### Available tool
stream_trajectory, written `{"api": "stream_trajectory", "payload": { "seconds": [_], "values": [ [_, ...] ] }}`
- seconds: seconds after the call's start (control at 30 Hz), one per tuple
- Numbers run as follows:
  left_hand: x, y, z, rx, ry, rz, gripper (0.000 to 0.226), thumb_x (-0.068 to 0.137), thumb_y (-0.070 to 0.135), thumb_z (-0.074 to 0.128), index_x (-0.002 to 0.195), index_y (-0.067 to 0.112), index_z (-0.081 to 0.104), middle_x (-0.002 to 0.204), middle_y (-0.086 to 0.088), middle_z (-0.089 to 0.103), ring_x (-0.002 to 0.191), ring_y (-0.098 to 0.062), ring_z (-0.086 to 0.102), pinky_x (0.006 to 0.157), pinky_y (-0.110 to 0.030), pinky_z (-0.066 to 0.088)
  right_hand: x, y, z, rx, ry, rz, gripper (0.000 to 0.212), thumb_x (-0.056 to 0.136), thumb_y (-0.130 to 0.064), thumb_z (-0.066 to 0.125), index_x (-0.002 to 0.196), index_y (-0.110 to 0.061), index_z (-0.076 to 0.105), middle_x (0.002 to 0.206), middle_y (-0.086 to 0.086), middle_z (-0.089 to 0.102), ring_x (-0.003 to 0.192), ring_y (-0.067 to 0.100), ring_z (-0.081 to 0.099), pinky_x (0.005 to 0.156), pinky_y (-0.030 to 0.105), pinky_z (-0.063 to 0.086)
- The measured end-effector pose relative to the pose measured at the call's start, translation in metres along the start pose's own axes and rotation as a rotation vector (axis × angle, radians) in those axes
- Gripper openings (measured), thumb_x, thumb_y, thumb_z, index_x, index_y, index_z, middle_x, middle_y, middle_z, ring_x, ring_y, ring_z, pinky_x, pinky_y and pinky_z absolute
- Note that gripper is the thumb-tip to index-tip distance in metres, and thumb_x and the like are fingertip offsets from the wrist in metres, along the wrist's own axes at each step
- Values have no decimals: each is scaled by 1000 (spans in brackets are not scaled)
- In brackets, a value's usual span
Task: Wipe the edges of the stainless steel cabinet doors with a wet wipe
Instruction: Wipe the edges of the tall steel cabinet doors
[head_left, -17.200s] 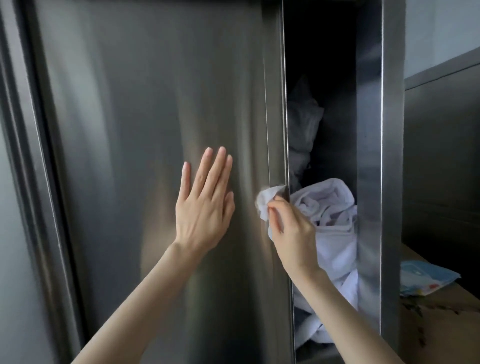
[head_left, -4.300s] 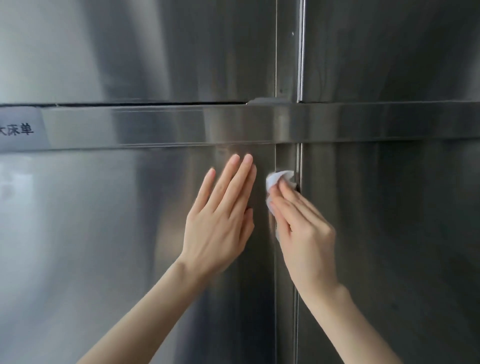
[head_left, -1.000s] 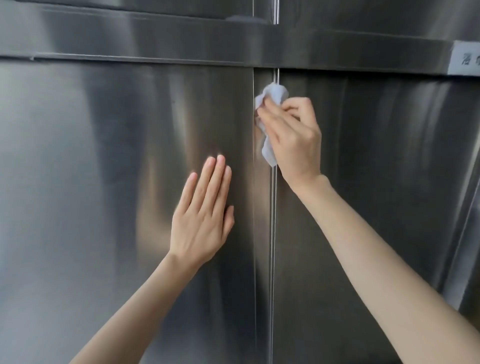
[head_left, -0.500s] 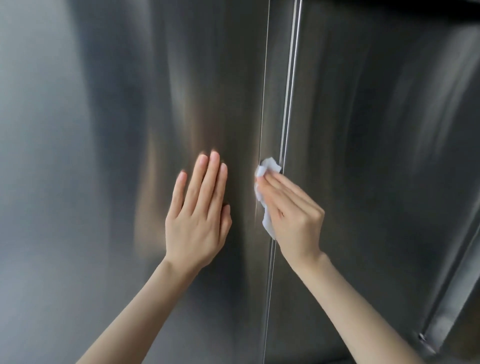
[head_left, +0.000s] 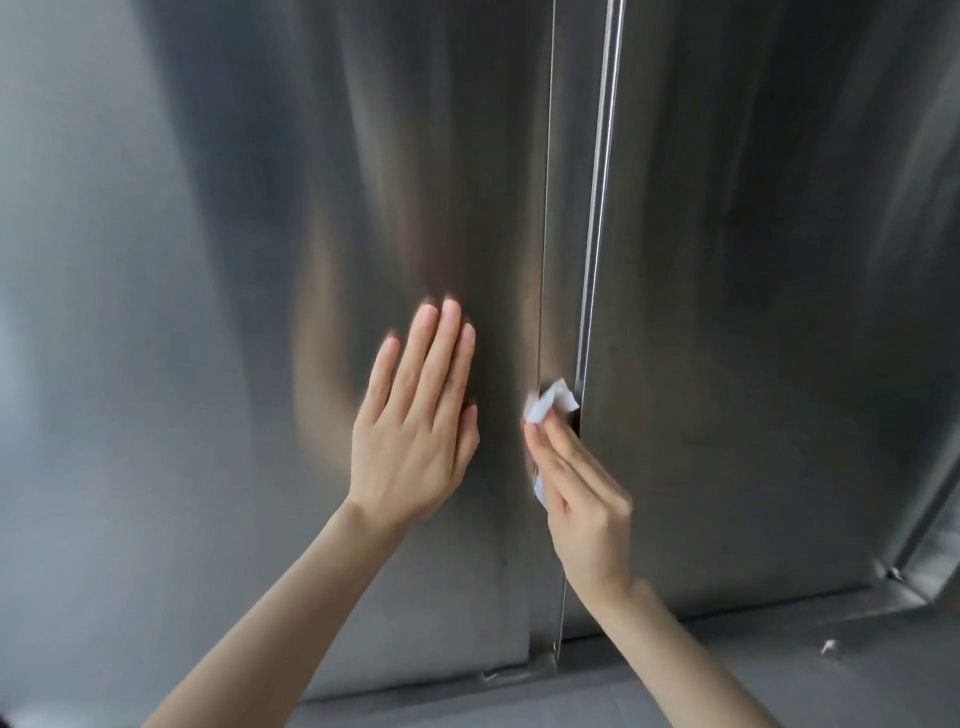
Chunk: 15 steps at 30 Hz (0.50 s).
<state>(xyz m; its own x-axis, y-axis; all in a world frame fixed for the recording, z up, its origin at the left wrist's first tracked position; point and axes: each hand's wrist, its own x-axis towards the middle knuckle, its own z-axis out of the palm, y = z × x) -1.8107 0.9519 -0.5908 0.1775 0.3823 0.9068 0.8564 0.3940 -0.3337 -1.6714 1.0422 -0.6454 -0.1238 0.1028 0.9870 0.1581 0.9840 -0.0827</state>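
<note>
You face brushed stainless steel: the cabinet door (head_left: 208, 312) at 9 o'clock and the second door (head_left: 779, 312) at 3 o'clock are smooth, with a soft satin sheen. The rolled edge (head_left: 603, 156) at 12 o'clock shines brighter. Your wet wipe (head_left: 549, 406) looks thin, white, matt, crumpled.

White wet wipe (head_left: 551, 406) crumpled against closed steel doors' (head_left: 753, 312) seam.

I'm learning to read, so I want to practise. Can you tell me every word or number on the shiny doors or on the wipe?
There are none to read here. The left cabinet door is bare brushed steel. The right cabinet door is the same. The wet wipe is plain white, with no print showing.
</note>
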Motion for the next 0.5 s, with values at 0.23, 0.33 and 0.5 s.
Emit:
{"api": "stream_trajectory", "payload": {
  "seconds": [0.23,0.33,0.5],
  "values": [
    [-11,18,9,13,85,-98,60,95,17,41,150,0,23,156,-12,14,146,-31,20,121,-43,10,55,2,8,115,194,51,21,86,1,67,106,-1,70,114,8,65,103,18,66,88,31,54],
    [-11,25,9,-6,89,-150,58,96,18,39,149,0,24,155,-11,14,145,-31,20,120,-44,11,30,4,14,104,194,72,19,91,-2,62,109,-2,69,118,9,64,108,17,64,91,32,53],
    [-12,24,4,-10,48,-148,57,98,19,40,149,-1,25,155,-18,27,144,-33,22,119,-46,12,-110,0,6,118,-101,153,21,90,-1,56,107,2,69,122,12,59,112,21,61,99,31,47]
  ]
}}
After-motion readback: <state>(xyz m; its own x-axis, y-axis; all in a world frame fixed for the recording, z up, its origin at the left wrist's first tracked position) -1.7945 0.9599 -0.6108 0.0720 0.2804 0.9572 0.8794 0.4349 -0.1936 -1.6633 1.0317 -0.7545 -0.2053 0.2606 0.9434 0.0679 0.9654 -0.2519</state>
